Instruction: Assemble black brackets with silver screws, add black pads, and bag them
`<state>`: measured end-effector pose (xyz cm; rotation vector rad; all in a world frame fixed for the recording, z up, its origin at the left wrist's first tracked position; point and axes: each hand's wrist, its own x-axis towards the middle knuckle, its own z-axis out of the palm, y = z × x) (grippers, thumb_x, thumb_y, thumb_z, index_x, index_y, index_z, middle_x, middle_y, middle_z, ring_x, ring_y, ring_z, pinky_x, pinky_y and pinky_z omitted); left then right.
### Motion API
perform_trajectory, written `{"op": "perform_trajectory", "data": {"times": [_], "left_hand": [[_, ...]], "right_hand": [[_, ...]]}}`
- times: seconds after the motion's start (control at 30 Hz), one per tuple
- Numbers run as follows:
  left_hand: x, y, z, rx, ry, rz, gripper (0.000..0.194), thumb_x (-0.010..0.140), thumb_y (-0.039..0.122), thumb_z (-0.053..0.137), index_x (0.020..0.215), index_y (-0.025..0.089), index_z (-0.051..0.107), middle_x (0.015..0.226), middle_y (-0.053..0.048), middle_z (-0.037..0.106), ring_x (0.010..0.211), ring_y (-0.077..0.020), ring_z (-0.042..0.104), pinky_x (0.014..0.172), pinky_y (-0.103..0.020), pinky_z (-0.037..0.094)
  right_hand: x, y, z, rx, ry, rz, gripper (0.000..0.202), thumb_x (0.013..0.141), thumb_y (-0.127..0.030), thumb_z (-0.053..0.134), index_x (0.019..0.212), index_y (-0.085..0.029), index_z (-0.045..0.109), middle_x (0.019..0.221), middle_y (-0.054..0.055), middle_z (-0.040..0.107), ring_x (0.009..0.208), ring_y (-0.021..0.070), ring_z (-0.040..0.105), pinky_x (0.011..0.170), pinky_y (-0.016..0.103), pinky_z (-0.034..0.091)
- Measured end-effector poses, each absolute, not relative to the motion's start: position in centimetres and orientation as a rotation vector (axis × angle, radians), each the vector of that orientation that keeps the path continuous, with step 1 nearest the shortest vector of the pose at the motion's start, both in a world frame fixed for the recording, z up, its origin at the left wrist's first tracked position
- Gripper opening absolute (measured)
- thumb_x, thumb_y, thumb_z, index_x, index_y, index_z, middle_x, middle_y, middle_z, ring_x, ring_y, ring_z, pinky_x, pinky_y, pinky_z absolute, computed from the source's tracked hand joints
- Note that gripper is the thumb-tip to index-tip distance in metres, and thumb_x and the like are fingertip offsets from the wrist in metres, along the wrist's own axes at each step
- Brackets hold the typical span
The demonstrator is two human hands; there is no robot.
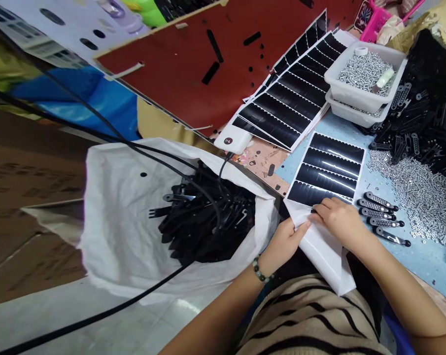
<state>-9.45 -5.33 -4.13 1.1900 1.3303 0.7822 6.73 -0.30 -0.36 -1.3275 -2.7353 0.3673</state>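
Note:
A sheet of black scalloped strips (329, 165) lies at the table's front edge, its white backing (322, 249) folded back and hanging over the edge toward my lap. My left hand (284, 242), with a beaded bracelet at the wrist, pinches the white backing at the fold. My right hand (335, 217) rests on the sheet's lower edge, fingers bent together around something small that I cannot make out. Right of it, several black handled pieces (380, 212) lie in a row on the blue mat (422, 261).
Stacked white tubs (356, 98) hold screws, beside more black strip sheets (289, 98). Loose screws (426, 197) and black parts (429, 118) cover the right side. A white sack (119, 222) of black pieces stands left, with dark cables crossing over it. A red board (178, 69) stands behind.

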Motion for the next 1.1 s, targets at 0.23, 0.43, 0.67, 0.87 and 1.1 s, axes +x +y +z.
{"op": "perform_trajectory", "data": {"times": [0.23, 0.43, 0.67, 0.87, 1.1], "left_hand": [[-9.2, -7.4, -7.4, 0.855, 1.38, 1.057, 0.053, 0.077, 0.032, 0.063, 0.121, 0.016, 0.038, 0.115, -0.011, 0.058, 0.103, -0.0224, 0.059, 0.089, -0.038, 0.049], [-9.2, -8.8, -5.4, 1.671, 1.827, 1.09, 0.074, 0.08, 0.022, 0.063, 0.143, 0.021, 0.024, 0.137, -0.017, 0.037, 0.126, -0.0307, 0.04, 0.098, -0.049, 0.041], [-7.6, -8.5, -1.8, 2.467, 1.141, 0.614, 0.036, 0.092, 0.015, 0.045, 0.127, 0.019, 0.052, 0.121, -0.009, 0.06, 0.115, -0.021, 0.051, 0.096, -0.039, 0.039], [-6.5, -7.7, -3.6, 2.406, 1.248, 0.443, 0.036, 0.09, 0.024, 0.053, 0.125, 0.016, 0.052, 0.129, -0.011, 0.056, 0.125, -0.0237, 0.046, 0.106, -0.049, 0.031], [-5.2, -3.5, -1.8, 1.779, 1.136, 0.793, 0.032, 0.096, 0.033, 0.039, 0.116, 0.016, 0.058, 0.119, -0.011, 0.061, 0.114, -0.0216, 0.055, 0.097, -0.042, 0.044]], "right_hand": [[5.0, -0.8, -1.4, -1.507, -2.689, 0.414, 0.027, 0.094, -0.029, 0.045, 0.08, -0.017, 0.064, 0.078, 0.009, 0.064, 0.069, 0.0191, 0.061, 0.056, 0.028, 0.038], [6.7, 1.7, -2.2, -1.621, -2.384, 0.875, 0.039, 0.097, -0.036, 0.038, 0.068, -0.021, 0.058, 0.064, 0.0, 0.064, 0.058, 0.0142, 0.058, 0.056, 0.024, 0.034], [7.3, 2.0, -2.2, -1.593, -2.287, 0.894, 0.041, 0.095, -0.041, 0.038, 0.06, -0.022, 0.05, 0.055, -0.002, 0.056, 0.05, 0.0125, 0.046, 0.053, 0.024, 0.028], [8.2, 3.4, -1.4, -1.563, -2.223, 0.636, 0.044, 0.096, -0.047, 0.033, 0.064, -0.022, 0.049, 0.058, -0.001, 0.054, 0.052, 0.0128, 0.045, 0.053, 0.024, 0.027], [10.7, 5.0, 0.8, -1.553, -1.979, 0.24, 0.047, 0.097, -0.047, 0.029, 0.068, -0.021, 0.056, 0.062, 0.002, 0.056, 0.057, 0.0139, 0.049, 0.058, 0.026, 0.034]]}}
